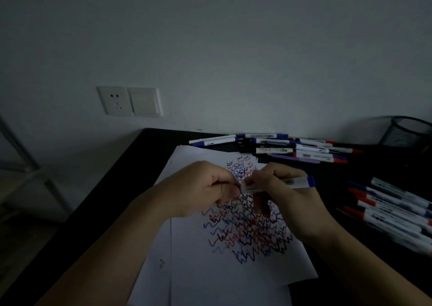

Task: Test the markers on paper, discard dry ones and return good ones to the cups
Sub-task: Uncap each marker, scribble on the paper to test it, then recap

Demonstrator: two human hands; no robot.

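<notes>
White paper (210, 270) covered in red, blue and black zigzags lies nearest on the black desk (105, 200). Above it the right hand (287, 195) grips a white marker (280, 183) with a blue end, held roughly level, while the left hand (205, 188) pinches its other end (the cap, it seems, though mostly hidden by the fingers). More markers lie in a far pile (292, 148) and a right-side row (397, 210). A mesh cup (406, 130) stands at the far right.

Both forearms are reaching forward and meeting in front. The left hand (205, 188) is curling its fingers (230, 191) shut in a pinch. The right hand (280, 188) is gripping with curled fingers.
</notes>
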